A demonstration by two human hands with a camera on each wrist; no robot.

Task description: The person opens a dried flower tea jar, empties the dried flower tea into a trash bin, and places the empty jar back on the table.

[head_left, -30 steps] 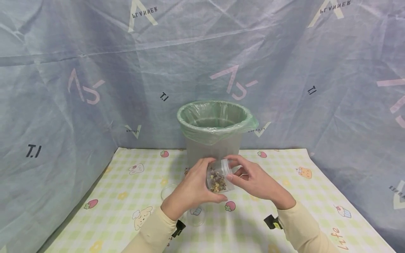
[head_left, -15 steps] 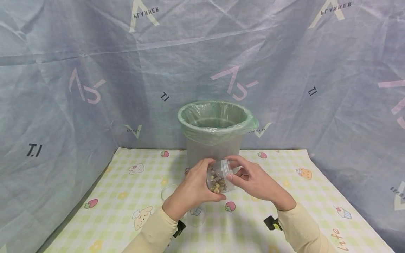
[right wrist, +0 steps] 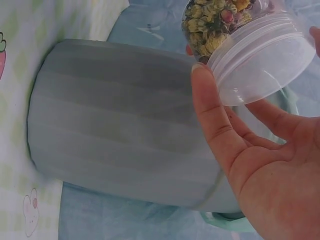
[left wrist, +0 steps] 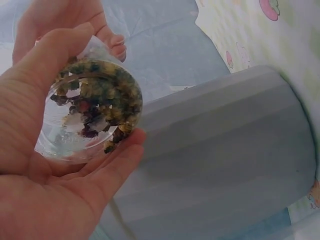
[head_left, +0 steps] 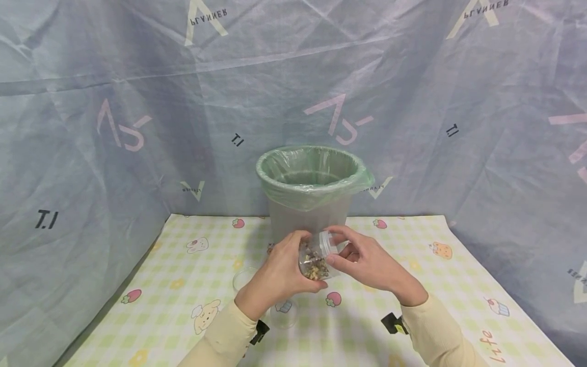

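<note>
A clear plastic jar (head_left: 308, 257) of dried flowers (head_left: 316, 269) is tilted on its side above the table, its ridged end toward the right. My left hand (head_left: 278, 271) grips the jar's body, thumb on one side and fingers on the other. The round base (left wrist: 95, 112) faces the left wrist camera, with yellow, green and dark red blossoms inside. My right hand (head_left: 370, 260) holds the jar's ridged rim (right wrist: 267, 55) between thumb and fingers. Whether a lid covers that end, I cannot tell.
Just behind the hands stands a grey bin (head_left: 300, 214) with a green plastic liner (head_left: 316, 196) folded over its rim. Two clear round pieces, one a ring (head_left: 243, 279) and one a disc (head_left: 284, 322), lie on the checked tablecloth (head_left: 183, 275). Blue-grey fabric (head_left: 206, 127) hangs behind and at both sides.
The dried flowers have shifted slightly inside the jar, and the right thumb has moved a little on the rim. Both hands stay in nearly the same place.
</note>
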